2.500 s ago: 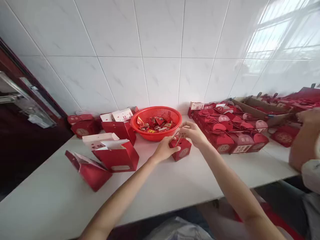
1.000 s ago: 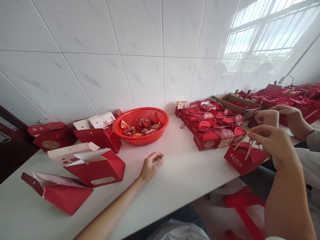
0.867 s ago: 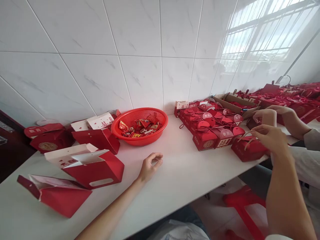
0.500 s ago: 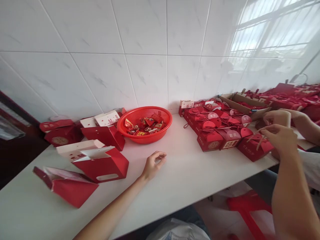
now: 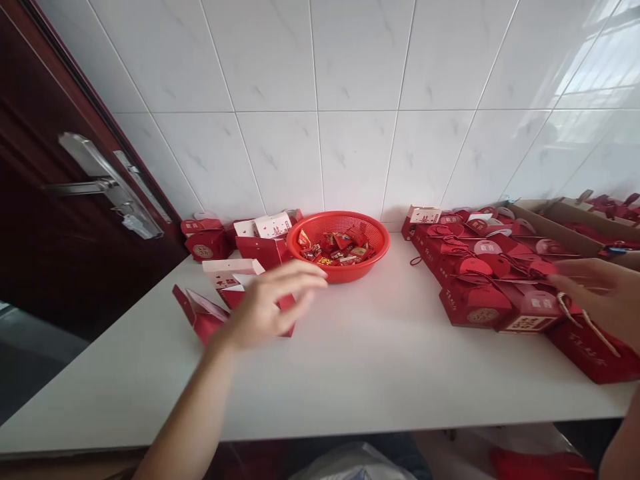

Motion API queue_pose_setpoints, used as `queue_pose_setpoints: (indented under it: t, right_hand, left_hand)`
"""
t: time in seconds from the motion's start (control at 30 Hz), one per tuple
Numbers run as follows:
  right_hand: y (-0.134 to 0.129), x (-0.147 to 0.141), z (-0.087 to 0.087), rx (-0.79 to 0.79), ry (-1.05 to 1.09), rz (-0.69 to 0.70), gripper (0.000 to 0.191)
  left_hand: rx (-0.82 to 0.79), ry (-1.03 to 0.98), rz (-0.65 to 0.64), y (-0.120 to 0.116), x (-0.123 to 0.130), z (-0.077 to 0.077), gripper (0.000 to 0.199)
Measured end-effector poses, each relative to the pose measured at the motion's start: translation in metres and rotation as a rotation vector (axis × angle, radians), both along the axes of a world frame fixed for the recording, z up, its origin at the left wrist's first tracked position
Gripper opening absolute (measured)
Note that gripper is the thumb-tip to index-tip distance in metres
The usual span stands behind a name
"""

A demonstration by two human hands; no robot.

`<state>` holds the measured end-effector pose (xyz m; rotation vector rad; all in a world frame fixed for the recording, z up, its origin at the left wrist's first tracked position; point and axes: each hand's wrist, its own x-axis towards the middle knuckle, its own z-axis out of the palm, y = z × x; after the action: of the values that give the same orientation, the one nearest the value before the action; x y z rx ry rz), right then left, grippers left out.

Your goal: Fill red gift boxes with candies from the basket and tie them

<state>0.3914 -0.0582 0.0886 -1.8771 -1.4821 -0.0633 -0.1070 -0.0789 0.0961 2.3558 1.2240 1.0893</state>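
My left hand point(image 5: 273, 303) is raised over the left part of the table, blurred, its thumb and fingers apart with nothing between them. Behind and below it stand unclosed red gift boxes point(image 5: 200, 313), partly hidden by the hand. A red plastic basket point(image 5: 383, 248) just beyond my fingertips holds small wrapped sweets point(image 5: 345, 248). At the right edge my right hand point(image 5: 607, 290) reaches over a closed red gift box point(image 5: 583, 350) with a beige cord handle point(image 5: 593, 327). Its blurred fingers stretch leftward, and the cord hangs slack below them.
Closed red gift boxes point(image 5: 475, 300) stand in rows on the right of the white table point(image 5: 370, 380). Behind them is a cardboard carton point(image 5: 565, 223) with red items. A tiled wall point(image 5: 360, 153) borders the back; a dark door point(image 5: 40, 133) with a metal handle is at left.
My view has swung left, bringing the door into sight. My left hand has lifted from the table and moved toward the unclosed boxes. My right hand's fingers have come off the cord handle.
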Motion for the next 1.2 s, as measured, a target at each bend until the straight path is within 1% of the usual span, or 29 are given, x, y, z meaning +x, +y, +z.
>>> queue_pose_setpoints:
  t: [0.07, 0.13, 0.17, 0.2, 0.27, 0.3, 0.37, 0.43, 0.47, 0.57, 0.6, 0.63, 0.67, 0.7, 0.77, 0.83, 0.93, 1.0, 1.03, 1.1, 1.2]
  right_hand:
    - [-0.002, -0.048, 0.005, -0.028, 0.151, 0.229, 0.032]
    - [0.000, -0.090, 0.006, -0.066, 0.176, 0.488, 0.037]
    - [0.003, -0.109, 0.005, -0.131, 0.161, 0.628, 0.037]
    - [0.006, -0.127, 0.003, -0.194, 0.159, 0.757, 0.035]
    - [0.012, -0.160, -0.005, -0.289, 0.171, 1.002, 0.033]
    - [0.016, -0.175, -0.011, -0.323, 0.174, 1.089, 0.031]
    - [0.023, -0.204, -0.025, -0.374, 0.163, 1.191, 0.025]
    - [0.030, -0.231, -0.042, -0.424, 0.189, 1.222, 0.031]
    - [0.033, -0.243, -0.050, -0.441, 0.209, 1.213, 0.040]
    - [0.042, -0.269, -0.071, -0.434, 0.267, 1.184, 0.081]
    - [0.044, -0.273, -0.076, -0.417, 0.298, 1.177, 0.088]
    - [0.047, -0.275, -0.080, -0.406, 0.334, 1.179, 0.091]
    - [0.049, -0.276, -0.083, -0.399, 0.371, 1.190, 0.088]
    - [0.050, -0.275, -0.085, -0.395, 0.403, 1.205, 0.080]
    - [0.052, -0.269, -0.089, -0.384, 0.434, 1.217, 0.060]
    - [0.052, -0.262, -0.092, -0.346, 0.417, 1.176, 0.046]
    - [0.050, -0.255, -0.098, -0.314, 0.401, 1.103, 0.046]
    - [0.049, -0.253, -0.101, -0.349, 0.438, 1.109, 0.048]
    - [0.049, -0.253, -0.101, -0.371, 0.462, 1.122, 0.049]
    - [0.049, -0.252, -0.100, -0.404, 0.495, 1.160, 0.051]
    - [0.052, -0.250, -0.095, -0.424, 0.492, 1.213, 0.054]
  left_hand:
    - [0.092, 0.023, 0.212, 0.003, -0.031, 0.016, 0.024]
    - [0.036, 0.123, 0.363, 0.009, -0.057, 0.022, 0.027]
    - [-0.004, 0.169, 0.407, 0.012, -0.066, 0.022, 0.028]
    - [-0.054, 0.208, 0.433, 0.016, -0.074, 0.020, 0.029]
    - [-0.140, 0.259, 0.440, 0.023, -0.080, 0.016, 0.030]
    - [-0.161, 0.268, 0.433, 0.026, -0.080, 0.014, 0.029]
    - [-0.157, 0.255, 0.409, 0.031, -0.075, 0.009, 0.028]
    - [-0.147, 0.203, 0.384, 0.035, -0.064, 0.006, 0.029]
    - [-0.155, 0.164, 0.367, 0.037, -0.057, 0.004, 0.030]
    - [-0.196, 0.022, 0.283, 0.042, -0.033, -0.004, 0.035]
    - [-0.209, -0.025, 0.245, 0.045, -0.025, -0.007, 0.036]
    - [-0.231, -0.069, 0.203, 0.047, -0.018, -0.009, 0.036]
    - [-0.263, -0.112, 0.162, 0.050, -0.010, -0.013, 0.036]
    - [-0.302, -0.157, 0.124, 0.054, -0.003, -0.016, 0.036]
    - [-0.393, -0.258, 0.066, 0.062, 0.009, -0.022, 0.035]
    - [-0.497, -0.362, 0.029, 0.072, 0.018, -0.030, 0.033]
    - [-0.722, -0.491, -0.026, 0.085, 0.027, -0.041, 0.028]
    - [-0.853, -0.538, -0.050, 0.091, 0.029, -0.045, 0.025]
    - [-0.882, -0.546, -0.056, 0.092, 0.029, -0.045, 0.023]
    - [-0.873, -0.536, -0.062, 0.092, 0.027, -0.044, 0.022]
    - [-0.798, -0.496, -0.083, 0.089, 0.022, -0.037, 0.025]
